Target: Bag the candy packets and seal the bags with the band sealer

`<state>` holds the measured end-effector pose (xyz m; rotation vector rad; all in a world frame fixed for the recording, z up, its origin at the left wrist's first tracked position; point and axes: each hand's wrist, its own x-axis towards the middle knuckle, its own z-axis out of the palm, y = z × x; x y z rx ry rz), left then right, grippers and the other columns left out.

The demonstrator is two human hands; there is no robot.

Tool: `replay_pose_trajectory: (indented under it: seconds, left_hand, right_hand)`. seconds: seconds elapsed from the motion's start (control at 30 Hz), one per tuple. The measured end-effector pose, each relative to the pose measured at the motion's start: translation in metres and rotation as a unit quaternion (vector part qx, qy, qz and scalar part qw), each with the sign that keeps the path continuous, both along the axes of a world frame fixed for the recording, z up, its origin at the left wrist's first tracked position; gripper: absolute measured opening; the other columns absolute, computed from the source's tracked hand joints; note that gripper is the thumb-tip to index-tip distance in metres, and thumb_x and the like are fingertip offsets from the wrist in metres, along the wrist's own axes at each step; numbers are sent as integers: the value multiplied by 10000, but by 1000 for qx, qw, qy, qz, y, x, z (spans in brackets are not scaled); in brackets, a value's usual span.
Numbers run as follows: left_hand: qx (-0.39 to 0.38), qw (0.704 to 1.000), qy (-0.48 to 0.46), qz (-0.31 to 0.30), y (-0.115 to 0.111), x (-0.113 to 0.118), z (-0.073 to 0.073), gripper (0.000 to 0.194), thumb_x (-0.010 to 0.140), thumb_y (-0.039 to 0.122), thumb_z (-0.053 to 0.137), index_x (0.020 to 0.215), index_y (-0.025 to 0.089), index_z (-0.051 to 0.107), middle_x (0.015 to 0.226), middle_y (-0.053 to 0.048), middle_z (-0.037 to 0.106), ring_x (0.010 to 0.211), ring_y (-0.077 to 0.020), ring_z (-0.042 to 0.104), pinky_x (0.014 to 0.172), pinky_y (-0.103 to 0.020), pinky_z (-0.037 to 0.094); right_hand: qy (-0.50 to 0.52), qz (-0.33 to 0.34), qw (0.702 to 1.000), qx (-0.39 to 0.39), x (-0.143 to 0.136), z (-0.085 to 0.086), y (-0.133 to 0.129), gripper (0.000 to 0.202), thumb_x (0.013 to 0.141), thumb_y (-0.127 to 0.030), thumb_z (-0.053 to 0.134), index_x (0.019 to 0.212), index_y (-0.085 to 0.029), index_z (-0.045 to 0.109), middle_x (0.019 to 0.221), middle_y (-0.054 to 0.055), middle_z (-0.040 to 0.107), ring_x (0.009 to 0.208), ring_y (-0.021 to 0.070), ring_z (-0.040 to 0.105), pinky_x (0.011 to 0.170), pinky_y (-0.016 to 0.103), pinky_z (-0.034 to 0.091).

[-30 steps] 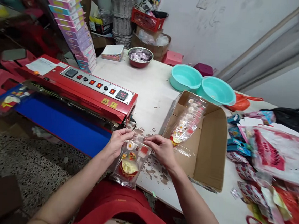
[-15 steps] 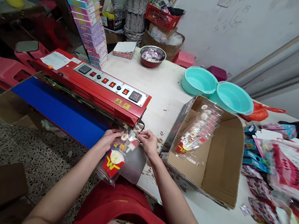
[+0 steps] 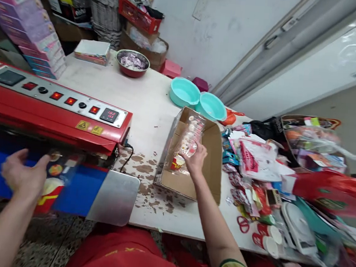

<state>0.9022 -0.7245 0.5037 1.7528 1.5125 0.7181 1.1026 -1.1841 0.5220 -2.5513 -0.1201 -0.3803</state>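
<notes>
Cardboard box (image 3: 211, 168) on the counter (image 3: 149, 109) taken as landmark. Right hand (image 3: 196, 157) reaches inside it, thumb and fingers bent at the row of clear packets (image 3: 192, 130) lying along the box's left side; whether this grip has closed on one cannot be told. Well left of the box, a red machine (image 3: 45, 110) with lit switches; along its near side, a blue belt (image 3: 79, 187). Left hand (image 3: 25, 171) over the belt, blurred, grip spread, thumb well apart from fingers, nothing visibly clasped. A single packet (image 3: 52, 187) with a red-and-yellow piece lies on the belt, left of the box, thumb at its edge. Two turquoise basins (image 3: 185, 94) stand just behind the box; red-handled scissors (image 3: 243, 224) lie to its right, nearer the person.
</notes>
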Motion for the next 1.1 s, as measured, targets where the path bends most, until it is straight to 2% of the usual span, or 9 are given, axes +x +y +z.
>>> replay_pose_trajectory:
  seconds: [0.1,0.2,0.33,0.5,0.67,0.8,0.93,1.0,1.1]
  left_hand:
    - [248,962,16,-115,-24,-6,-7,493,621,385,768,1066,240,611,1158,-59,641,1178,-338,521,1034,-562,364]
    - [265,925,-55,-265,-79,-8,-6,336,770,467,626,996,219,643,1053,-67,662,1055,-286,585,966,-482,447]
    - [142,897,-68,-413,-150,-5,0,245,859,409,543,926,203,658,1028,-69,664,996,-225,599,941,-391,447]
    - [5,864,-108,-491,-194,7,21,190,869,352,536,914,212,657,996,-50,673,966,-188,609,897,-338,463]
    - [-97,815,-182,-542,-226,49,77,322,830,349,608,1115,203,624,1105,-79,669,990,-192,622,891,-352,485]
    - [-256,732,-295,-558,-242,82,124,592,731,379,732,1265,193,557,1242,-107,624,1119,-221,587,911,-342,490]
    - [-406,716,-317,-471,-237,84,138,331,687,388,757,882,124,719,866,-87,718,747,-175,649,654,-279,509]
    - [-437,739,-315,-404,-228,73,127,336,635,397,787,811,117,730,802,-82,715,667,-164,630,595,-270,490]
    - [-403,802,-307,-316,-211,53,91,335,635,431,776,775,130,731,746,-61,704,652,-160,618,581,-253,470]
  right_hand:
    - [67,-18,991,-111,46,-2,-66,727,624,-512,795,1236,-229,523,1232,164,416,1161,368,382,961,508,353]
    - [135,47,981,-131,76,-8,-90,456,649,-461,789,1011,-226,642,1113,122,479,1100,326,439,952,463,374]
    - [167,119,976,-71,80,4,-87,317,608,-445,811,626,-194,619,987,94,567,1033,287,524,934,430,418]
    - [168,237,942,169,29,63,-62,290,665,-447,779,614,-193,649,1028,90,684,1014,260,632,855,373,507]
    - [49,265,950,160,-33,143,-28,140,788,-348,714,743,-219,743,875,62,743,923,242,692,827,367,541]
    - [46,303,933,189,-61,174,2,106,767,-324,743,779,-220,754,883,62,753,862,238,711,803,368,570]
    - [109,279,916,267,-75,160,31,128,698,-346,792,740,-230,758,807,53,754,766,231,711,722,366,595]
    - [152,240,905,315,-81,139,48,145,671,-363,803,733,-239,759,789,51,752,732,227,704,694,371,596]
    - [236,203,876,369,-94,99,77,178,637,-374,816,729,-232,760,785,55,751,715,219,693,698,366,582]
